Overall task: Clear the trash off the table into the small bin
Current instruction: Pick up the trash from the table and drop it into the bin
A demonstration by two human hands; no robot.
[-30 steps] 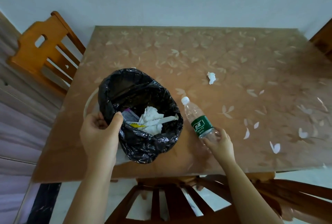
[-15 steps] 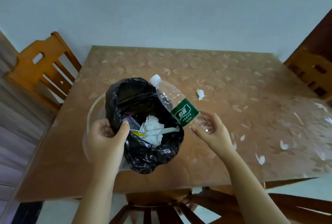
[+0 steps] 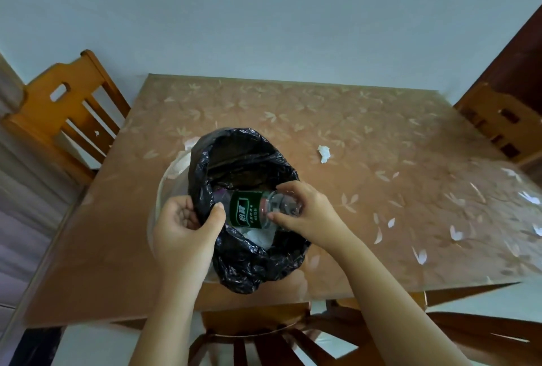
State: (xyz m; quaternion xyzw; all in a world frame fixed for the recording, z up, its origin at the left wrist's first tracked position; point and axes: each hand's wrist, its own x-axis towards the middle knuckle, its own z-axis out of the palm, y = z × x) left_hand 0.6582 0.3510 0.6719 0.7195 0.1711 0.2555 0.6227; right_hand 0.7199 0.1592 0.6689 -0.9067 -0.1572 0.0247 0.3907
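Observation:
A small clear bin (image 3: 164,189) lined with a black bag (image 3: 249,266) stands near the table's front edge. My left hand (image 3: 184,228) grips the bin's near-left rim and the bag edge. My right hand (image 3: 305,210) holds the base of a clear plastic bottle with a green label (image 3: 246,209), which lies across the bag's mouth, neck pointing left into it. White tissue shows in the bag under the bottle. A crumpled white tissue (image 3: 324,153) lies on the table to the right of the bin.
The table (image 3: 381,137) has a brown leaf-patterned cover under clear film. Wooden chairs stand at the left (image 3: 58,119), the right (image 3: 504,128) and in front (image 3: 264,333). A pale wall runs behind the table.
My right hand lifted the bottle off the table, swung it left over the bin and lowered its neck into the bag. My left hand kept its grip on the rim.

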